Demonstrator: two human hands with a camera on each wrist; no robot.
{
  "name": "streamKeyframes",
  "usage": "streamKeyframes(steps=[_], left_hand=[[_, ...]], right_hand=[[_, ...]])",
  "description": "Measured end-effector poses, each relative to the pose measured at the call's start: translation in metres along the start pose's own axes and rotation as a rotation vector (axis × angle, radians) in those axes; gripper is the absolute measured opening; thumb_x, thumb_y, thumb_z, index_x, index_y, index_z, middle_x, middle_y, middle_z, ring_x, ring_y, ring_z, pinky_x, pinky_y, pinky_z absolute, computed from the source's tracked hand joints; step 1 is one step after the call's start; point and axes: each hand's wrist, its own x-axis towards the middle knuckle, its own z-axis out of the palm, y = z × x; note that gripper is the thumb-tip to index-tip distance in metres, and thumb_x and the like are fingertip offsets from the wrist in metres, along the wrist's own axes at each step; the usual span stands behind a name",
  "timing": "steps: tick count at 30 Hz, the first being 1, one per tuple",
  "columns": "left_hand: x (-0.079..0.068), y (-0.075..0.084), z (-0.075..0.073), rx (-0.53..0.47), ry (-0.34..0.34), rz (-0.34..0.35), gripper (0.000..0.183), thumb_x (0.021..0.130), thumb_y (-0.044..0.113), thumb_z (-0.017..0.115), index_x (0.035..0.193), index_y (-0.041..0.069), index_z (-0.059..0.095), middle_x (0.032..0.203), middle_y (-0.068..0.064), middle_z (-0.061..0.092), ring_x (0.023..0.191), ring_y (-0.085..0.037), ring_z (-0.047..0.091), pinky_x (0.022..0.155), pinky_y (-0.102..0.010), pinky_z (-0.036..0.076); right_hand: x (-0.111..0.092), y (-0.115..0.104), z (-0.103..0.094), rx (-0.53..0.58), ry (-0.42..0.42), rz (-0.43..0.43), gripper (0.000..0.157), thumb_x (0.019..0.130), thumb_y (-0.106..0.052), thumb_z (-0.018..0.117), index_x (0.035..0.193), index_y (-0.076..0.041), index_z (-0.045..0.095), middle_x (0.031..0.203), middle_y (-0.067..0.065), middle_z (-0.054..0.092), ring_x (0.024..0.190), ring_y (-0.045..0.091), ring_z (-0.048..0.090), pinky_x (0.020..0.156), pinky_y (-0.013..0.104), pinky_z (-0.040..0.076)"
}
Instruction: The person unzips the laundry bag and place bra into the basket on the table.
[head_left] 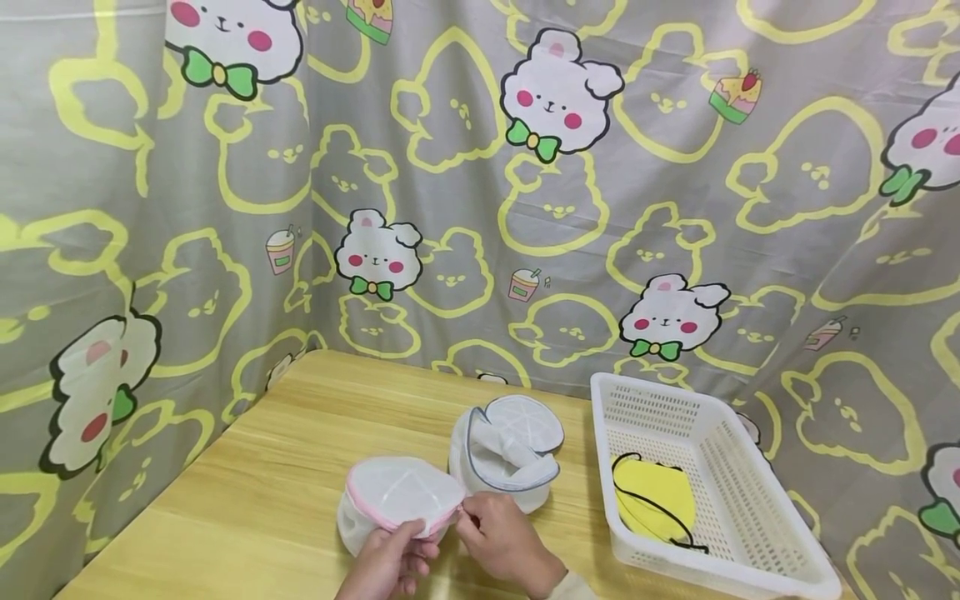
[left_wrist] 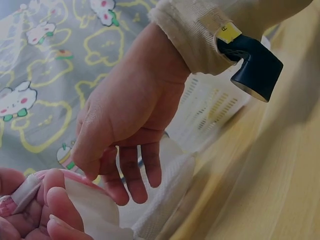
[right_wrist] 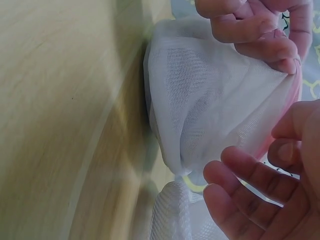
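A round white mesh laundry bag with a pink zipper edge (head_left: 405, 487) stands on the table, its lid lying over the top. My left hand (head_left: 392, 557) pinches the near rim between thumb and fingers. At the right end of the pink edge, my right hand (head_left: 504, 535) pinches the zipper with thumb and forefinger; the other fingers hang loose in the right wrist view. The zipper pull itself is hidden by the fingers. Just behind, a second mesh laundry bag with a blue-grey edge (head_left: 525, 421) stands with its lid folded back and its mouth open.
To the right stands a white plastic basket (head_left: 720, 560) with perforated walls. Inside it lies a yellow pouch (head_left: 656, 496) with a black cord. The wooden table (head_left: 247, 492) reaches back to a grey curtain (head_left: 465, 208) printed with rabbits, which hangs around it.
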Motion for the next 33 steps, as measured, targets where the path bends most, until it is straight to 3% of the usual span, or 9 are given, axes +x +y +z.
streamKeyframes(steps=[7, 15, 27, 33], left_hand=[[-0.001, -0.003, 0.006, -0.022, 0.002, -0.006, 0.025, 0.097, 0.028, 0.057, 0.089, 0.007, 0.068, 0.075, 0.005, 0.065, 0.061, -0.005, 0.054, 0.051, -0.018, 0.043], [0.003, -0.010, 0.013, -0.005, -0.030, -0.001, 0.020, 0.097, 0.027, 0.058, 0.092, 0.009, 0.067, 0.077, 0.005, 0.063, 0.061, -0.007, 0.055, 0.052, -0.019, 0.044], [0.002, -0.015, 0.016, 0.101, 0.126, -0.050, 0.044, 0.095, 0.045, 0.059, 0.081, 0.004, 0.069, 0.060, 0.002, 0.057, 0.055, -0.009, 0.053, 0.051, -0.021, 0.043], [0.003, -0.014, 0.015, 0.132, 0.143, -0.053, 0.046, 0.096, 0.045, 0.057, 0.077, 0.005, 0.068, 0.059, 0.002, 0.057, 0.051, -0.009, 0.050, 0.048, -0.020, 0.041]], right_hand=[[-0.001, -0.002, 0.000, 0.003, -0.026, 0.030, 0.038, 0.082, -0.003, 0.057, 0.054, -0.019, 0.035, 0.056, -0.015, 0.033, 0.051, -0.005, 0.030, 0.044, 0.009, 0.027], [0.000, -0.014, -0.003, 0.031, -0.064, 0.017, 0.037, 0.084, -0.006, 0.057, 0.055, -0.018, 0.038, 0.058, -0.016, 0.035, 0.052, -0.006, 0.031, 0.044, 0.008, 0.028], [-0.002, -0.026, -0.002, 0.019, -0.141, -0.031, 0.033, 0.087, -0.010, 0.059, 0.058, -0.017, 0.043, 0.059, -0.018, 0.034, 0.056, -0.006, 0.035, 0.049, 0.005, 0.030], [-0.003, -0.026, 0.000, -0.027, -0.128, -0.074, 0.034, 0.087, -0.011, 0.060, 0.058, -0.017, 0.043, 0.059, -0.018, 0.033, 0.055, -0.006, 0.033, 0.050, 0.004, 0.028]])
